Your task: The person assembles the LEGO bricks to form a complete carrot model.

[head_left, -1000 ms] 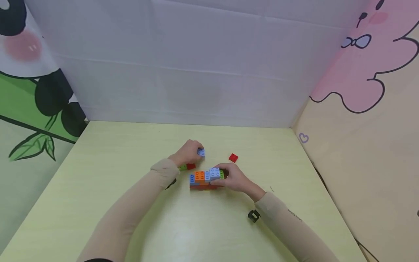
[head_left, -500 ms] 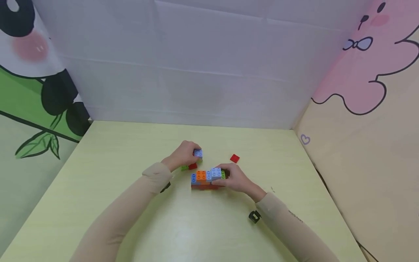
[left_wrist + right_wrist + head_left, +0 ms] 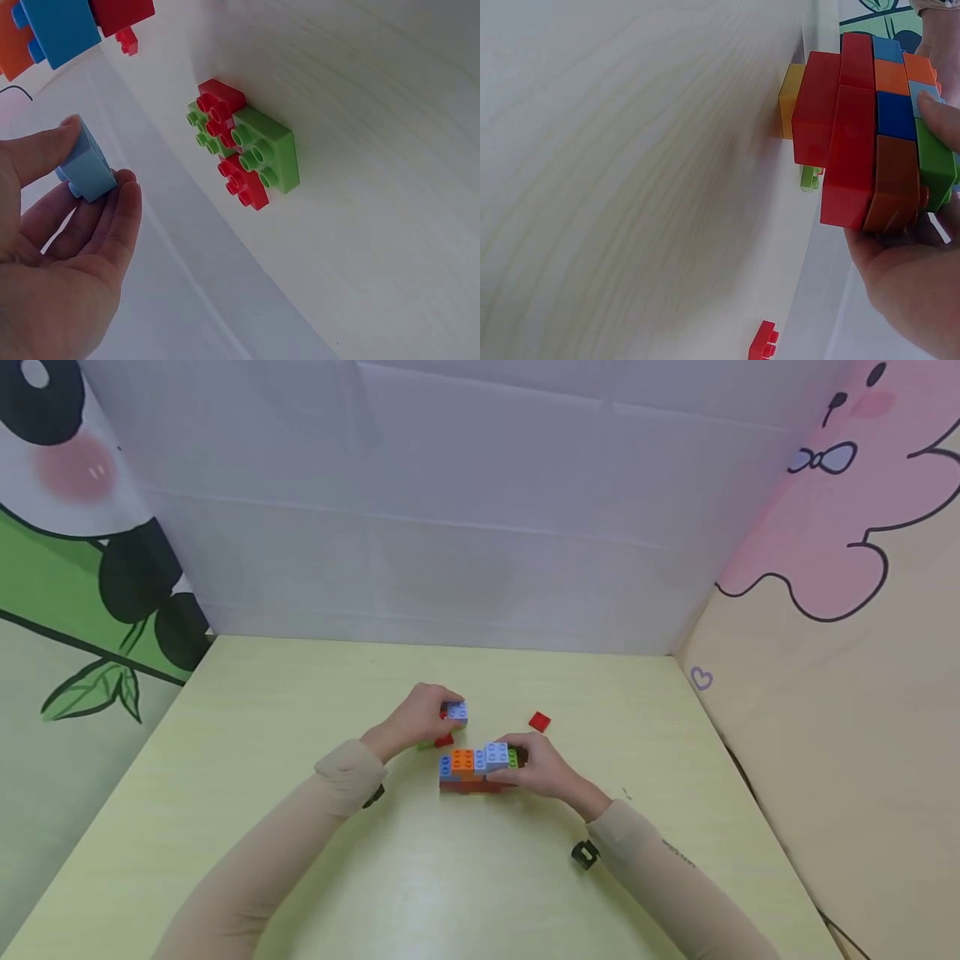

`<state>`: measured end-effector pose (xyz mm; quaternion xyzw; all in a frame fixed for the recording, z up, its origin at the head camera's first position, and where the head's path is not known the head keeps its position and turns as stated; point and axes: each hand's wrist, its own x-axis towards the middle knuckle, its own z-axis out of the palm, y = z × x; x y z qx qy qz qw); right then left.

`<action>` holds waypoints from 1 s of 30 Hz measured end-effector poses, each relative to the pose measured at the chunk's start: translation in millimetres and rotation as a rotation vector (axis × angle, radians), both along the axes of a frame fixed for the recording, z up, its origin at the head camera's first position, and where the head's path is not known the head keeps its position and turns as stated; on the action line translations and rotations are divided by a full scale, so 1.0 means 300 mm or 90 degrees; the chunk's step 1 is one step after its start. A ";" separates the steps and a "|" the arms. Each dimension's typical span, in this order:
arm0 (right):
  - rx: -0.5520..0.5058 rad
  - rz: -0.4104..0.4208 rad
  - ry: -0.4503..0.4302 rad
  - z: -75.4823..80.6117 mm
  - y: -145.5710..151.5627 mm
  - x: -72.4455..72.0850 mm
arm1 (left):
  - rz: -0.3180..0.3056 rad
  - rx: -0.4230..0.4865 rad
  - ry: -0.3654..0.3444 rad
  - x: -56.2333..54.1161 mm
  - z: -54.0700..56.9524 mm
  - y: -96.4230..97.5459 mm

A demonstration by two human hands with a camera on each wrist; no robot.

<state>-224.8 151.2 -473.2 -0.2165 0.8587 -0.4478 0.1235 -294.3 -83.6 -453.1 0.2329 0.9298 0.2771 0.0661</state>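
Observation:
Between the thumb and fingertips of my left hand is a light blue brick, raised over the table behind the stack. My right hand grips the right end of a built stack of toy bricks, thumb on one side and fingers on the other. Red, brown, blue, orange and green bricks form its layers, with a yellow brick at its bottom. Its studded top shows in the head view, a light blue brick near my right fingers. Below my left hand lie green bricks and red bricks, partly hidden in the head view.
A single red brick lies on the pale wooden table, behind and right of the stack. A white sheet hangs along the back edge. Printed panels stand at both sides. Black wrist cameras hang under my sleeves.
My left wrist and forearm have swung a little left, and the light blue brick has shifted slightly with the hand. My right hand keeps its grip on the stack, almost still.

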 end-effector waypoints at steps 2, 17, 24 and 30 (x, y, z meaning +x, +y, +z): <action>-0.003 0.002 -0.001 0.001 0.000 0.000 | -0.005 0.003 0.004 0.011 0.005 -0.002; -0.008 0.004 0.004 -0.001 0.000 0.000 | -0.027 0.058 0.016 0.063 0.021 -0.015; -0.027 0.014 0.006 0.000 -0.003 0.000 | -0.043 0.080 0.026 0.093 0.035 -0.020; -0.012 0.005 -0.002 -0.003 -0.002 -0.002 | -0.048 0.080 0.025 0.132 0.048 -0.012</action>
